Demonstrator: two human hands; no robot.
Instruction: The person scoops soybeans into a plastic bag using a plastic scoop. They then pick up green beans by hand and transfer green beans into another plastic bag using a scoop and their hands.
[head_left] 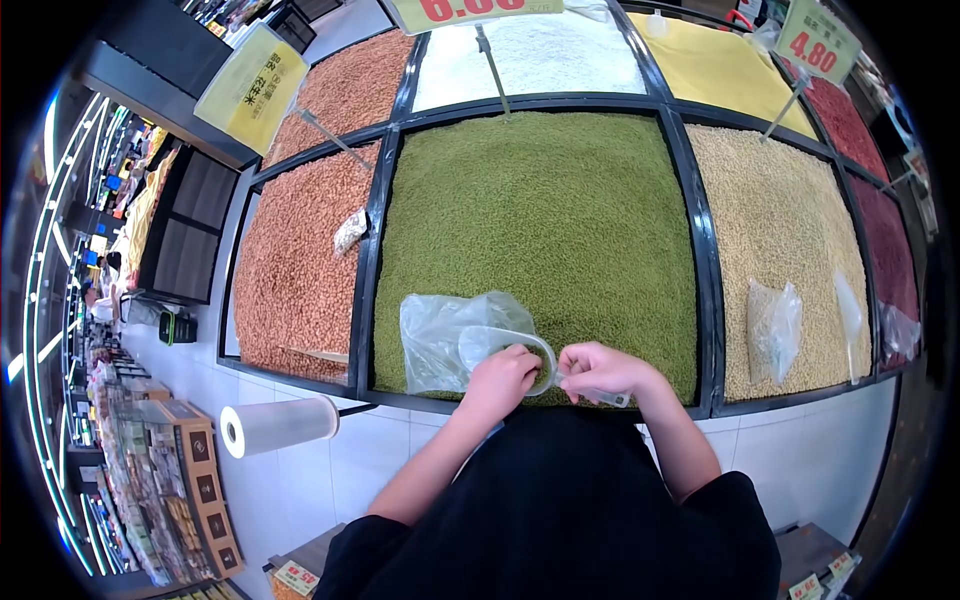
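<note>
A clear plastic scoop lies low over the front of the green mung bean bin. My right hand is closed around its handle, whose end shows below the fingers. My left hand is at the scoop's mouth with curled fingers; what they pinch, if anything, is hidden. A thin transparent plastic bag spreads over the beans just left of the scoop, partly behind it and touching or close to my left hand.
Black dividers frame the bins. Peanuts lie to the left, pale grains to the right. A bag roll juts out at the front left. Price signs stand on rods. A small bagged item rests on the peanuts.
</note>
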